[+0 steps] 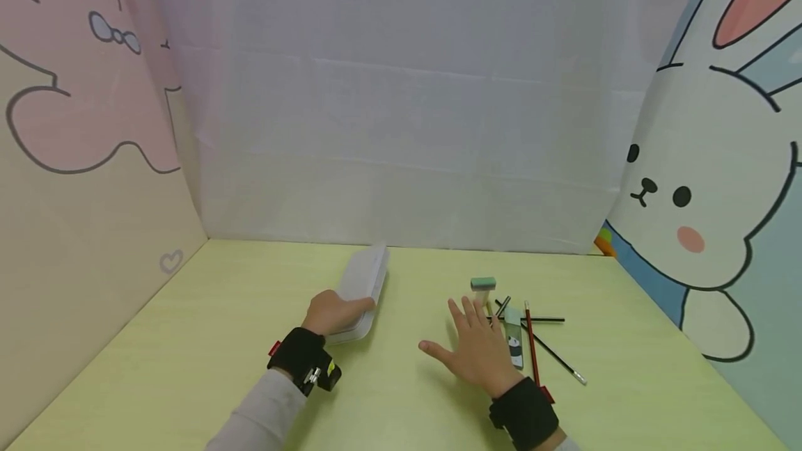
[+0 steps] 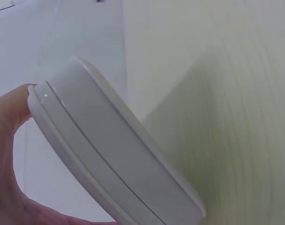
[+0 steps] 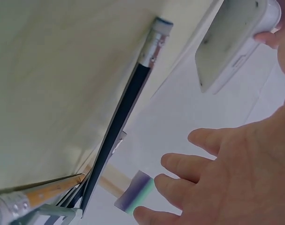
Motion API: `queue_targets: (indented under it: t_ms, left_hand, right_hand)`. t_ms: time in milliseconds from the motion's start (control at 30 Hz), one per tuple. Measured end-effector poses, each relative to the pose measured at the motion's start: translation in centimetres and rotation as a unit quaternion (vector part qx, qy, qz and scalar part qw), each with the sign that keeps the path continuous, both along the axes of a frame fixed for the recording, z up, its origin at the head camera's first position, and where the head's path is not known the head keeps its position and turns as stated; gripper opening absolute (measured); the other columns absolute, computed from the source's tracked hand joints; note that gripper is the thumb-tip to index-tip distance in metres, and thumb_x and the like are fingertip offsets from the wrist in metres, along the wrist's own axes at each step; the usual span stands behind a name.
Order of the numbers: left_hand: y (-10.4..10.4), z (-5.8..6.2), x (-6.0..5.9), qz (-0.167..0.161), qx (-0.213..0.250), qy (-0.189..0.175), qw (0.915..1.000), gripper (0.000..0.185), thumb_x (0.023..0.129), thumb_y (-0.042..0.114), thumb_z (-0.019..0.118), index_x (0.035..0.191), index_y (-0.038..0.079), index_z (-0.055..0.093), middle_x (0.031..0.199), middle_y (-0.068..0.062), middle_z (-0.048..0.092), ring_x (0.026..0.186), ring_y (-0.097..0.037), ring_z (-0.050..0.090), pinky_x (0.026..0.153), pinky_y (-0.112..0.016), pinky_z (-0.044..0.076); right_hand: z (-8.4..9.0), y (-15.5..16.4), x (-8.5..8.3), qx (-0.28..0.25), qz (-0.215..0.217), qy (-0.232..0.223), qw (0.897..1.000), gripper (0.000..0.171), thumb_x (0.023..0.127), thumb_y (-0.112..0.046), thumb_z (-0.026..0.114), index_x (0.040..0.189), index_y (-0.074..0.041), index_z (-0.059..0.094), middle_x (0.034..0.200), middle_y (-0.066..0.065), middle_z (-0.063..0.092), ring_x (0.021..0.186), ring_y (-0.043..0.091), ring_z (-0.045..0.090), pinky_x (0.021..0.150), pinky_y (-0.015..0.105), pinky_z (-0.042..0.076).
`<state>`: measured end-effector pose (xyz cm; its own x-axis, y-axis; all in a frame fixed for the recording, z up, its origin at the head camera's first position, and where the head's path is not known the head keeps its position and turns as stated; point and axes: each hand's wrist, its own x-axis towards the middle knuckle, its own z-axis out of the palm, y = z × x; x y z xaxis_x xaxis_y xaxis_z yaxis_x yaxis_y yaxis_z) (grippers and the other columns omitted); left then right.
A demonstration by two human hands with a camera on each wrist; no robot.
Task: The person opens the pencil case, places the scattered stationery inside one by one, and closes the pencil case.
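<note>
My left hand [image 1: 337, 312] grips a white lidded case [image 1: 363, 273] left of centre, the thumb along its near side. In the left wrist view the case [image 2: 104, 136] is tilted above the table, with a seam along its side. My right hand [image 1: 479, 350] holds nothing; its fingers are spread just left of a loose pile. In that pile lie a red pencil [image 1: 532, 346], black pencils [image 1: 560, 360] and a flat grey-green piece [image 1: 514, 343] with a panda picture. A green-topped piece [image 1: 483, 283] with a pale stem stands behind the fingers.
The pale yellow table [image 1: 207, 339] meets a white cloth backdrop [image 1: 407, 103] at its far edge. Printed side panels flank it, a pink figure at left and a white rabbit [image 1: 695, 179] at right.
</note>
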<state>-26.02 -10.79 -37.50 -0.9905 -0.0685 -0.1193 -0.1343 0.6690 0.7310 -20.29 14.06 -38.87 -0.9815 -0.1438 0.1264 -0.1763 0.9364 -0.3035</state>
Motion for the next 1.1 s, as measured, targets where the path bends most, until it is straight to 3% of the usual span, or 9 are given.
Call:
queue_targets:
  t_ms: [200,467,733,867,1100]
  left_hand:
    - [0.1,0.2,0.3,-0.007,0.073,-0.031,0.9968,0.075,0.074,0.051,0.067,0.115,-0.01,0.052,0.101,-0.018,0.061,0.084,-0.024,0.059,0.064,-0.029,0.048]
    - [0.8,0.4,1.0,-0.023,0.134,-0.038,0.99,0.067,0.076,0.051,0.068,0.11,-0.006,0.06,0.1,-0.015,0.065,0.086,-0.022,0.061,0.069,-0.029,0.048]
    - [1.3,0.5,1.6,-0.053,0.184,0.002,0.9815,0.058,0.08,0.042,0.07,0.116,-0.004,0.061,0.106,-0.015,0.067,0.091,-0.022,0.062,0.074,-0.034,0.052]
    - [1.7,0.4,1.9,-0.074,0.199,0.02,0.9769,0.058,0.082,0.036,0.071,0.122,-0.004,0.059,0.111,-0.017,0.066,0.093,-0.023,0.063,0.077,-0.038,0.054]
    - [1.7,-0.1,2.1,-0.077,0.212,0.035,0.9736,0.06,0.082,0.035,0.071,0.126,-0.002,0.056,0.117,-0.017,0.064,0.096,-0.023,0.063,0.079,-0.041,0.055]
  right_hand:
    - [-0.1,-0.2,0.0,-0.008,0.001,-0.002,1.0,0.092,0.082,-0.066,0.056,0.149,-0.006,0.033,0.156,0.022,0.029,0.145,0.042,0.025,0.112,0.065,0.022]
    - [-0.4,-0.3,-0.3,-0.03,0.002,0.01,0.999,0.091,0.084,-0.066,0.055,0.149,-0.005,0.033,0.155,0.022,0.03,0.146,0.041,0.024,0.115,0.063,0.02]
    - [-0.5,0.0,-1.2,-0.083,0.002,0.06,0.995,0.088,0.086,-0.061,0.056,0.148,-0.005,0.034,0.155,0.022,0.03,0.146,0.041,0.023,0.114,0.063,0.022]
    - [0.0,0.1,-1.3,-0.098,0.0,0.055,0.994,0.086,0.088,-0.059,0.054,0.149,-0.004,0.031,0.156,0.023,0.028,0.146,0.042,0.023,0.115,0.063,0.019]
    - [1.1,0.1,-1.1,-0.143,-0.005,0.028,0.989,0.084,0.09,-0.059,0.052,0.15,-0.004,0.029,0.156,0.024,0.026,0.145,0.044,0.023,0.113,0.063,0.023]
